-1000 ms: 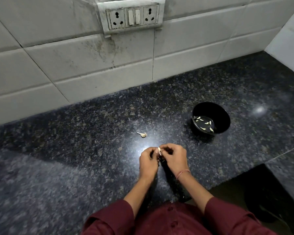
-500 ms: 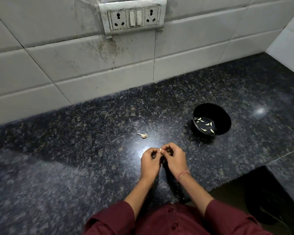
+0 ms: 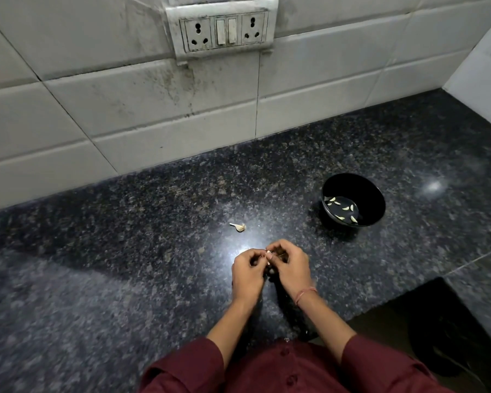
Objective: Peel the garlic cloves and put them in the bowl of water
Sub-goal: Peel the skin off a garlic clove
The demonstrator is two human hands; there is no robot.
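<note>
My left hand (image 3: 248, 275) and my right hand (image 3: 291, 268) meet just above the dark granite counter (image 3: 125, 251), fingertips together. Between them they pinch a small pale garlic cloves piece (image 3: 269, 254); most of it is hidden by my fingers. A black bowl (image 3: 373, 199) stands to the upper right of my hands, holding water and several peeled cloves (image 3: 342, 212). A garlic remnant with its stalk (image 3: 239, 226) lies on the counter just beyond my left hand.
A white tiled wall (image 3: 153, 123) with a socket and switch plate (image 3: 224, 31) runs along the back. The counter's front edge steps in at the right, beside a dark gap (image 3: 425, 330). My maroon sleeves fill the bottom of the view.
My hands have stayed in the same spot with fingers working at the clove, which shows a little less than before. The bowl and the remnant have not moved.
</note>
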